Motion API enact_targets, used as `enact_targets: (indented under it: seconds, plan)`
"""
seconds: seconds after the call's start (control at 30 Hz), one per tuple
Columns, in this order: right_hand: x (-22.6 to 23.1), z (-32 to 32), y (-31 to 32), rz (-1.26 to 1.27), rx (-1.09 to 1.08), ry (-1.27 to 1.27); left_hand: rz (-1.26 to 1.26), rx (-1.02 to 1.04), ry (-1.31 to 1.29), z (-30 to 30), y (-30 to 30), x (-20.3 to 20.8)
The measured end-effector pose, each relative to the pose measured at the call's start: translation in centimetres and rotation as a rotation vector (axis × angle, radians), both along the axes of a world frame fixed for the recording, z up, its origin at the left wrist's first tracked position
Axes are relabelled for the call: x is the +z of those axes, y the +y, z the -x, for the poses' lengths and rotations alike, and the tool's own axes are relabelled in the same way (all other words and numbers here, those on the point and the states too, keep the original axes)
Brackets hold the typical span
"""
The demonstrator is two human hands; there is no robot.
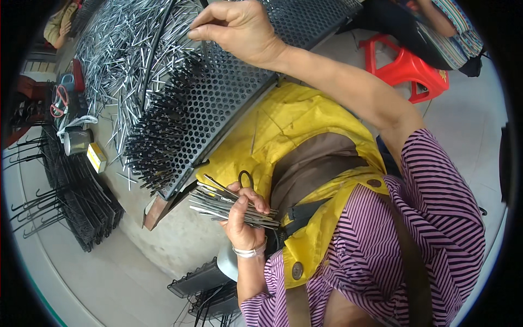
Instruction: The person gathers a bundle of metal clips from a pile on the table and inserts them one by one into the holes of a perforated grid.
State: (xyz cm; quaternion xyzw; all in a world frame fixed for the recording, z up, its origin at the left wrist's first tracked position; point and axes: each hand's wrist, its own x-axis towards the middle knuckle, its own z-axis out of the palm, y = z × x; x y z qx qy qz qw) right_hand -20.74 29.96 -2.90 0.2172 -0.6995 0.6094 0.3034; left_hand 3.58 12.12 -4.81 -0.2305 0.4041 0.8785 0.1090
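Observation:
My left hand (pixel 243 218) is closed around a bundle of thin metal rods (pixel 218 204), held in front of my yellow apron (pixel 305 125). My right hand (pixel 235 27) reaches far forward and pinches a single rod between thumb and fingers, its tip at the black perforated board (pixel 229 92). The left part of that tilted board bristles with several rods standing in its holes (pixel 160 141). A loose heap of the same rods (pixel 117 49) lies beyond the board. A black scissor handle loop (pixel 246 177) shows just above my left hand.
Black wire racks (pixel 71 191) are stacked at the left, beside a metal cup (pixel 77 140) and a small yellow box (pixel 97 157). A red plastic stool (pixel 406 65) and a seated person in striped clothing (pixel 452 32) are at upper right. Another black rack (pixel 204 280) lies below.

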Motion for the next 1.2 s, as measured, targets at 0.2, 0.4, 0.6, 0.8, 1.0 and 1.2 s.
enact_targets:
  seconds: [0.2, 0.4, 0.6, 0.8, 1.0, 1.2]
  plan:
    - [0.1, -0.2, -0.3, -0.105, -0.002, 0.016, 0.021, 0.003, -0.004, 0.0, 0.0, 0.2]
    - [-2.0, 0.0, -1.0, -0.714, -0.134, 0.282, -0.031, 0.046, -0.026, 0.0, 0.0, 0.8]
    - [-3.1, -3.6, -0.7, -0.599, -0.196, 0.518, -0.025, 0.071, 0.031, 0.3, -1.3, 0.7]
    - [-8.1, -12.5, -1.2, -1.061, 0.446, 0.184, -0.025, 0.122, 0.043, 0.5, -2.6, 1.3]
    - [-14.4, -11.3, -3.6, -1.178, 0.634, 0.204, 0.017, 0.098, 0.001, 0.2, -2.1, 1.9]
    - [-10.2, -11.7, -2.8, -1.166, 0.590, 0.298, 0.049, 0.116, -0.028, -0.2, -2.1, 1.5]
